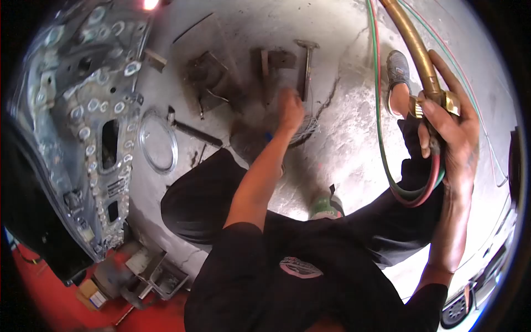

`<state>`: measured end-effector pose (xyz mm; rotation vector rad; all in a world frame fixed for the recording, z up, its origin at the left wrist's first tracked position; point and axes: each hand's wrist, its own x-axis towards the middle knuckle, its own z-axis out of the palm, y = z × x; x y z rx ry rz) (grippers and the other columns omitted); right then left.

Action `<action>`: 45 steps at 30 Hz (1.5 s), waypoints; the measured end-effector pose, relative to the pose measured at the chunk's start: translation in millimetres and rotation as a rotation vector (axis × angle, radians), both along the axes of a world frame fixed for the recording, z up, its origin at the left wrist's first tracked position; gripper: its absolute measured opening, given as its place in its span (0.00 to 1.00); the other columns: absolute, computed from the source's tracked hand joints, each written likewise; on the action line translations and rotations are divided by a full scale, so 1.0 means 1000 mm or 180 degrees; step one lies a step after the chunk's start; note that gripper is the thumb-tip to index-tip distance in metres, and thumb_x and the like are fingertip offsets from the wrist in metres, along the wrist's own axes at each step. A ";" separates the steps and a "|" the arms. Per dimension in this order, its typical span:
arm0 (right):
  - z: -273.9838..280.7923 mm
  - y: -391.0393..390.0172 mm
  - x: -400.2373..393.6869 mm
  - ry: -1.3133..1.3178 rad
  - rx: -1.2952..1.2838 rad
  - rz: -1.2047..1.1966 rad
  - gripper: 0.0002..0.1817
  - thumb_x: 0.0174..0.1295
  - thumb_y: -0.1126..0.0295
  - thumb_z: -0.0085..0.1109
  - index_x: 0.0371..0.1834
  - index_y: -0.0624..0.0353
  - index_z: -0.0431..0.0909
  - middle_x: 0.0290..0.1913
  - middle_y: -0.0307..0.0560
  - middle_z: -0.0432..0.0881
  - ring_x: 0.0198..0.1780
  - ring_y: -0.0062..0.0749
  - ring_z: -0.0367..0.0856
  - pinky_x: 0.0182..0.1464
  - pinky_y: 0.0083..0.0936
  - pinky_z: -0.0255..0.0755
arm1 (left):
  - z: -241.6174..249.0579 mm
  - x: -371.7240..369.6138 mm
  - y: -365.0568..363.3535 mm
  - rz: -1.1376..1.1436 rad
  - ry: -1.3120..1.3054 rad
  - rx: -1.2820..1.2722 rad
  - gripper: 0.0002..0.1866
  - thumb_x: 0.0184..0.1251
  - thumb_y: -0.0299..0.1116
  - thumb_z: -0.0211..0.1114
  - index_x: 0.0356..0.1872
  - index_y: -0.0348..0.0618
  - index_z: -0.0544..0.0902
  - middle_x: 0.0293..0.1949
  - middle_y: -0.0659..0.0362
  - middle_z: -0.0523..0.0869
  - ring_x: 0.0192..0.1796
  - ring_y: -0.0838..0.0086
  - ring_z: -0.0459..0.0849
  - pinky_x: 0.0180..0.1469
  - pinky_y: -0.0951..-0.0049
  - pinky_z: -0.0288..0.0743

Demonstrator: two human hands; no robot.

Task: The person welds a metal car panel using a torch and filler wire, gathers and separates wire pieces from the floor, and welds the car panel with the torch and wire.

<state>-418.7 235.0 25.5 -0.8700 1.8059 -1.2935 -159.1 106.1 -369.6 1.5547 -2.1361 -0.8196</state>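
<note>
On the right, my right hand (453, 124) is wrapped round the valve end of a brass torch (415, 44), whose tube runs up past the top edge. Red and green hoses (418, 196) loop down below that hand. Near the middle, my left hand (291, 110) is blurred by motion, and its fingers cannot be made out. It is beside a coil of thin wire (304, 130), just below a hammer (307, 69) lying on the floor. Whether it holds anything is hidden.
A metal vehicle panel (94, 110) stands at the left. On the concrete floor lie a wire coil (158, 141), a dark bar (196, 133) and metal scraps (207, 74). A green bottle (323, 208) is between my legs. Metal trays (166, 276) sit at the lower left.
</note>
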 end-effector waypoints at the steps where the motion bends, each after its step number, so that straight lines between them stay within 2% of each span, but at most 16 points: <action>1: -0.001 0.000 -0.005 0.0085 0.0010 0.0039 0.40 0.64 0.64 0.71 0.80 0.66 0.70 0.34 0.46 0.86 0.21 0.19 0.79 0.23 0.17 0.73 | 0.008 0.005 -0.013 0.0409 -0.0251 -0.0192 0.16 0.69 0.25 0.64 0.55 0.35 0.77 0.49 0.39 0.82 0.60 0.41 0.80 0.62 0.50 0.74; 3: -0.001 -0.002 -0.010 0.0181 0.0032 0.0063 0.42 0.64 0.65 0.70 0.81 0.66 0.68 0.38 0.46 0.86 0.21 0.18 0.79 0.22 0.14 0.70 | 0.001 0.026 -0.038 0.1071 -0.0305 -0.0357 0.15 0.71 0.29 0.67 0.53 0.33 0.79 0.52 0.38 0.83 0.60 0.40 0.80 0.63 0.47 0.73; 6: -0.001 -0.004 -0.012 0.0227 0.0084 -0.0009 0.43 0.63 0.66 0.70 0.82 0.66 0.67 0.40 0.46 0.87 0.21 0.16 0.79 0.21 0.12 0.69 | -0.055 0.061 -0.061 0.1230 -0.0900 -0.0426 0.19 0.71 0.34 0.70 0.53 0.31 0.78 0.54 0.36 0.83 0.61 0.38 0.81 0.64 0.45 0.73; 12: 0.007 -0.002 -0.006 -0.0197 -0.0136 -0.0181 0.40 0.63 0.67 0.71 0.79 0.69 0.70 0.32 0.45 0.85 0.20 0.22 0.79 0.22 0.19 0.73 | -0.002 0.058 -0.077 0.0751 -0.0757 0.0772 0.22 0.73 0.39 0.68 0.55 0.29 0.78 0.55 0.30 0.84 0.62 0.35 0.82 0.65 0.43 0.75; 14: 0.010 -0.001 -0.005 -0.0205 -0.0204 -0.0073 0.39 0.64 0.66 0.70 0.79 0.69 0.70 0.30 0.44 0.84 0.20 0.22 0.79 0.22 0.19 0.73 | 0.020 0.068 -0.092 0.0493 -0.0812 0.0566 0.21 0.75 0.41 0.66 0.54 0.30 0.79 0.53 0.31 0.85 0.59 0.34 0.83 0.62 0.42 0.76; 16: 0.010 -0.002 0.002 -0.0357 -0.0402 -0.0063 0.39 0.65 0.67 0.69 0.79 0.68 0.70 0.30 0.43 0.83 0.20 0.21 0.79 0.22 0.19 0.73 | 0.067 0.093 -0.120 0.0419 -0.0887 0.0170 0.21 0.77 0.43 0.65 0.54 0.31 0.80 0.50 0.31 0.87 0.56 0.33 0.84 0.59 0.40 0.77; 21: 0.023 0.005 0.015 -0.0548 -0.0593 0.0166 0.37 0.66 0.69 0.70 0.80 0.64 0.71 0.32 0.43 0.84 0.22 0.20 0.78 0.24 0.20 0.74 | 0.267 0.113 -0.103 0.0255 -0.0958 -0.0851 0.23 0.81 0.48 0.60 0.58 0.36 0.80 0.43 0.32 0.89 0.50 0.33 0.87 0.52 0.40 0.78; 22: 0.024 0.006 0.021 -0.0476 -0.0601 0.0081 0.39 0.68 0.66 0.67 0.82 0.68 0.67 0.27 0.38 0.79 0.19 0.18 0.74 0.22 0.18 0.69 | 0.290 0.126 -0.097 0.0381 -0.0906 -0.1020 0.23 0.82 0.49 0.59 0.58 0.36 0.80 0.41 0.33 0.89 0.49 0.34 0.87 0.50 0.40 0.78; 24: 0.022 0.010 0.017 -0.0526 -0.0646 0.0143 0.40 0.67 0.67 0.67 0.82 0.68 0.67 0.27 0.38 0.80 0.19 0.18 0.74 0.22 0.18 0.69 | 0.317 0.151 -0.100 0.0551 -0.0877 -0.1330 0.23 0.83 0.49 0.59 0.55 0.35 0.80 0.37 0.34 0.89 0.44 0.33 0.87 0.47 0.38 0.78; 26: 0.016 0.014 0.011 -0.0562 -0.0701 0.0137 0.40 0.68 0.67 0.67 0.82 0.68 0.66 0.29 0.39 0.80 0.19 0.19 0.75 0.22 0.19 0.70 | 0.321 0.168 -0.113 0.0637 -0.0904 -0.1614 0.22 0.83 0.49 0.60 0.50 0.35 0.79 0.31 0.35 0.88 0.38 0.32 0.87 0.41 0.36 0.78; 29: 0.014 0.014 0.009 -0.0555 -0.0790 -0.0004 0.39 0.68 0.68 0.66 0.82 0.68 0.66 0.28 0.39 0.80 0.19 0.19 0.75 0.21 0.18 0.69 | 0.328 0.128 -0.177 0.0588 -0.1124 -0.1964 0.22 0.83 0.50 0.59 0.50 0.36 0.80 0.32 0.32 0.88 0.39 0.32 0.88 0.43 0.35 0.79; 32: 0.019 0.013 0.007 -0.0605 -0.0617 0.0060 0.38 0.68 0.69 0.66 0.82 0.66 0.68 0.30 0.42 0.82 0.21 0.20 0.77 0.23 0.20 0.71 | 0.319 0.103 -0.191 0.0552 -0.0852 -0.2271 0.24 0.82 0.53 0.58 0.51 0.36 0.81 0.33 0.32 0.89 0.41 0.32 0.89 0.45 0.35 0.80; 35: 0.022 0.017 0.000 -0.0647 -0.0718 -0.0051 0.38 0.68 0.69 0.67 0.81 0.66 0.69 0.32 0.43 0.83 0.22 0.21 0.78 0.23 0.21 0.72 | 0.330 0.164 -0.137 0.0910 -0.1049 -0.1701 0.24 0.81 0.53 0.59 0.48 0.36 0.81 0.34 0.32 0.89 0.43 0.32 0.89 0.47 0.35 0.80; 38: 0.024 0.016 0.002 -0.0668 -0.0844 -0.0017 0.38 0.68 0.68 0.69 0.81 0.65 0.69 0.33 0.43 0.84 0.21 0.21 0.78 0.23 0.21 0.73 | 0.366 0.138 -0.158 0.0727 -0.1365 -0.1789 0.24 0.80 0.52 0.59 0.47 0.36 0.83 0.35 0.34 0.90 0.45 0.32 0.89 0.50 0.35 0.80; 41: 0.023 0.014 0.008 -0.0619 -0.0905 -0.0121 0.38 0.69 0.68 0.69 0.82 0.63 0.69 0.33 0.44 0.84 0.21 0.21 0.77 0.23 0.21 0.74 | 0.358 0.094 -0.194 0.0636 -0.1435 -0.2130 0.23 0.79 0.53 0.60 0.47 0.38 0.83 0.35 0.34 0.90 0.46 0.32 0.89 0.50 0.35 0.80; 45: 0.027 0.018 0.005 -0.0771 -0.0939 -0.0075 0.39 0.68 0.67 0.70 0.83 0.62 0.68 0.34 0.44 0.85 0.21 0.21 0.78 0.21 0.20 0.73 | 0.360 0.154 -0.133 0.0891 -0.1546 -0.1623 0.24 0.79 0.52 0.60 0.50 0.37 0.84 0.36 0.34 0.90 0.46 0.33 0.89 0.52 0.36 0.80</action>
